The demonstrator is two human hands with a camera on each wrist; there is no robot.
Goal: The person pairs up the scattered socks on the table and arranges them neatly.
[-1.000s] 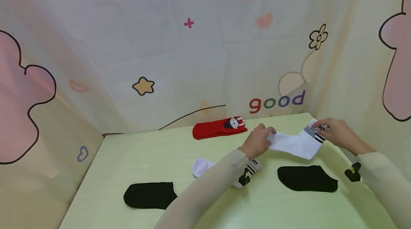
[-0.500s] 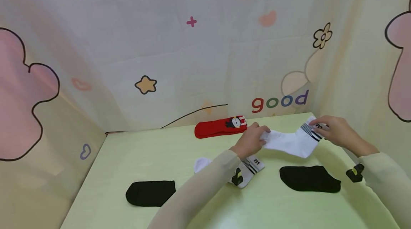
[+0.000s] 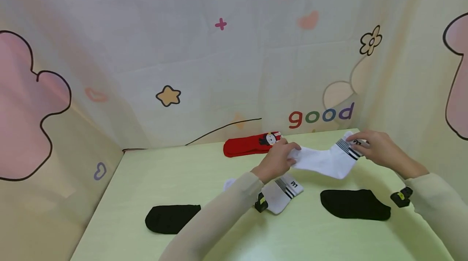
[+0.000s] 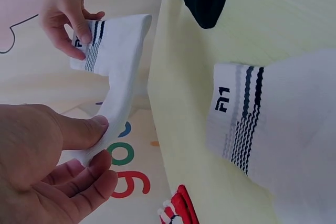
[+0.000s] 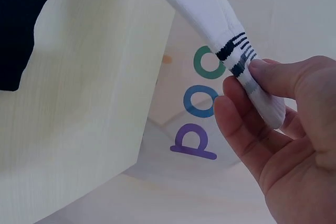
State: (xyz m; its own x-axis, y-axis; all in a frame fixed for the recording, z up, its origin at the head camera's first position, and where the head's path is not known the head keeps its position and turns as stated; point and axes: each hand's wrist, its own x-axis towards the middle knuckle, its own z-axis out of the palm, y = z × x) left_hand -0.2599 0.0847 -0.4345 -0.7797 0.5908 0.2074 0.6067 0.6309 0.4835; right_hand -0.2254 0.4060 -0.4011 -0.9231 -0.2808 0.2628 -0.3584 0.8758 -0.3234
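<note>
A white sock (image 3: 321,161) with black stripes at its cuff is stretched between both hands above the table. My left hand (image 3: 276,160) pinches its toe end between thumb and fingers, as the left wrist view also shows. At the striped cuff, my right hand (image 3: 376,147) grips the sock; the right wrist view shows the thumb pressing the cuff (image 5: 262,103) against the fingers. Below my left wrist lies a second white sock (image 3: 279,196) with the same stripes, its middle hidden by the left sleeve.
Two black socks lie flat, one black sock (image 3: 354,205) at right and another black sock (image 3: 172,218) at left, partly behind the left sleeve. Red socks (image 3: 245,146) with a cartoon figure lie at the table's back edge. A printed curtain (image 3: 201,57) hangs behind the pale table (image 3: 120,212).
Both hands have shifted slightly left with the white sock held between them. The left forearm now uncovers more of the second sock's cuff and hides more of its toe.
</note>
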